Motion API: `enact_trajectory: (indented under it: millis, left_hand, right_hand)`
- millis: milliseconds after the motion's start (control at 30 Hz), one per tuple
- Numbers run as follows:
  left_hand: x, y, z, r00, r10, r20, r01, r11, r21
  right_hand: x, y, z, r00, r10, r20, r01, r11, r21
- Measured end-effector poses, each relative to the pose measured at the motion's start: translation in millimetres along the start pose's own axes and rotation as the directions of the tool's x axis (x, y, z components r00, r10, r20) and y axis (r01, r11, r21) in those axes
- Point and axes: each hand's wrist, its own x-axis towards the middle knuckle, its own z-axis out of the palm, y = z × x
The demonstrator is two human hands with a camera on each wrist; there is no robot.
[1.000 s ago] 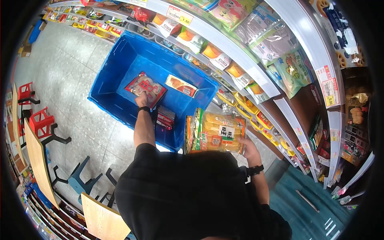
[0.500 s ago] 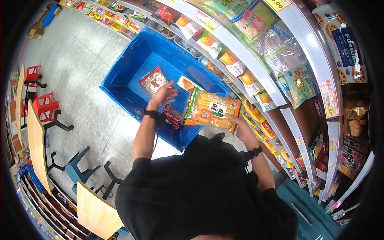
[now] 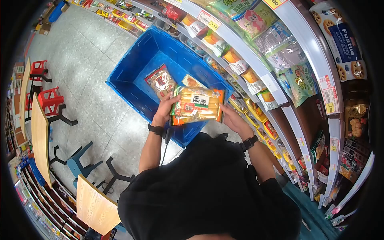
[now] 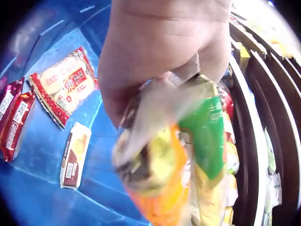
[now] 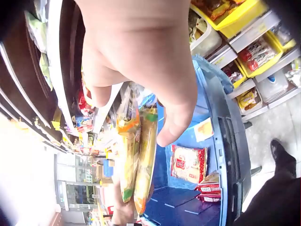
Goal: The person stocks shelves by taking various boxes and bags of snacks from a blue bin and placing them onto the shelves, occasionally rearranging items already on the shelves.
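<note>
Both hands hold yellow snack packs (image 3: 200, 105) with orange and green edges over the near right part of a blue crate (image 3: 132, 94). The left hand (image 3: 164, 110) grips their left end, the right hand (image 3: 233, 120) their right end. Two packs lie face to face in the right wrist view, with the right hand (image 5: 141, 61) around their end. The left hand (image 4: 164, 47) pinches the wrappers in the left wrist view. Inside the crate lie a red-and-white bag (image 4: 66, 84), a slim white-and-brown box (image 4: 75, 155) and dark red packets (image 4: 18, 125).
Shelves (image 3: 276, 94) of packaged snacks rise along the right, with yellow bins (image 3: 256, 110) low down. At the left stand red stools (image 3: 51, 100), wooden tabletops (image 3: 40, 136) and a teal stool (image 3: 82, 162) on the grey tiled floor (image 3: 88, 52).
The left hand let go of the red-and-white bag in the crate and took hold of the yellow packs' left end. The right hand moved the packs left, over the crate.
</note>
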Motion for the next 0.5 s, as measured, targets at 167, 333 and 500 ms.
enact_trajectory:
  millis: [167, 333, 500]
  left_hand:
    - [7, 11, -26, 0.945, 0.231, -0.231, -0.279, 0.939, -0.201]
    - [58, -3, -83, 0.768, 0.265, -0.583, -0.428, 0.890, -0.159]
    - [113, -21, -157, 0.702, 0.152, -0.695, -0.449, 0.853, -0.267]
  right_hand:
    - [-7, 14, -50, 0.998, 0.063, 0.014, -0.064, 0.996, 0.059]
    - [-45, 85, -152, 0.889, 0.132, -0.439, -0.179, 0.982, -0.066]
    - [-126, 172, -228, 0.567, 0.257, -0.782, -0.368, 0.929, 0.039]
